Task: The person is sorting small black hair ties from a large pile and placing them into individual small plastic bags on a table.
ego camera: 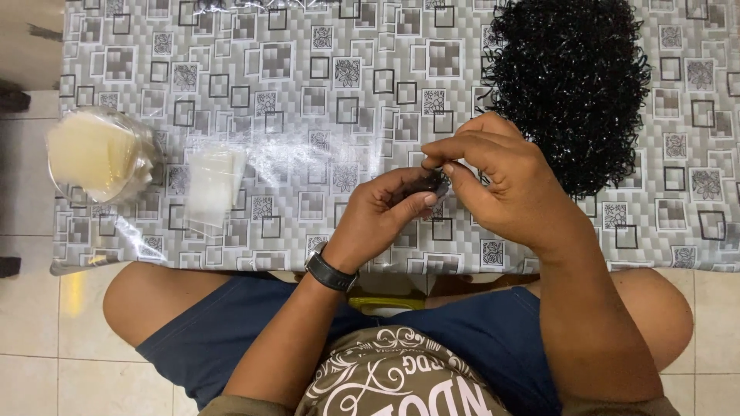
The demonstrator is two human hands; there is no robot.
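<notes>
The left hand (381,216) and the right hand (493,177) meet over the front part of the bench (308,77). Between them is a small dark piece (432,185). The left hand has its fingers curled around it, with the thumb pressed on the near side, so its grip is closed on the piece. The right hand pinches the top of the same piece with thumb and first finger, so that grip is closed on it too. The piece is mostly hidden by fingers, and I cannot tell what it is. It is held just above the bench, not lying on it.

A black watch (331,271) sits on the left wrist.

A big black curly pile (574,77) lies on the bench, just behind the right hand. Well off to the left is a clear bag (100,154) with pale flat sheets inside. Beside it lies a small stack of clear bags (214,185). The bench has a grey cloth with squares and flowers. Blue shorts (231,331) show below.
</notes>
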